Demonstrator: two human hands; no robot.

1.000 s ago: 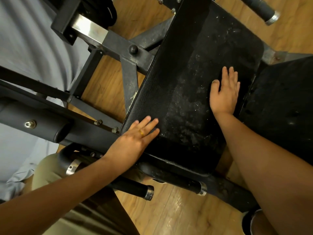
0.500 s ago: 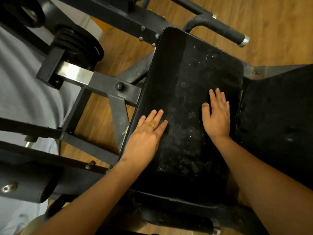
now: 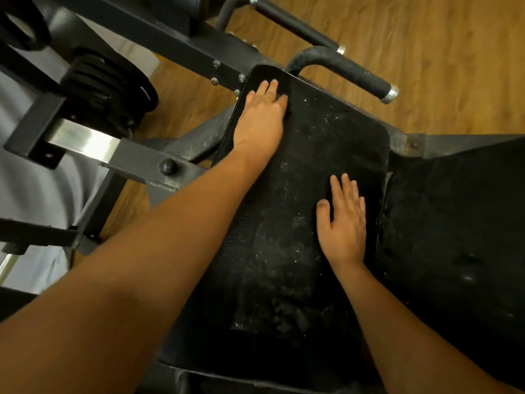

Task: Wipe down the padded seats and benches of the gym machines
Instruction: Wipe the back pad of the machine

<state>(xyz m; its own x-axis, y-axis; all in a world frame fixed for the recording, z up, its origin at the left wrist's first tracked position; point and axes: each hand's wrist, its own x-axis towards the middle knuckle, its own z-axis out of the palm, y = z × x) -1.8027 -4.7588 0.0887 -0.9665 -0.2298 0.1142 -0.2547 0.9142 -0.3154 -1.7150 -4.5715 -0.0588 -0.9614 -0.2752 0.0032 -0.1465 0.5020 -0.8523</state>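
Black padded seat [image 3: 298, 237] below us, speckled white, our left hand [image 3: 261, 120] flat on its far left corner, fingers straight and close together, our right hand [image 3: 345, 223] flat near its right edge, fingers together, thumb apart, backrest pad [image 3: 454, 237] just beside.

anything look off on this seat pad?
Yes. The seat pad is flecked with white residue across its middle, and a patch near its close end looks scuffed or flaking. The left hand and right hand lie flat on it; no wiping cloth is clearly visible under either.
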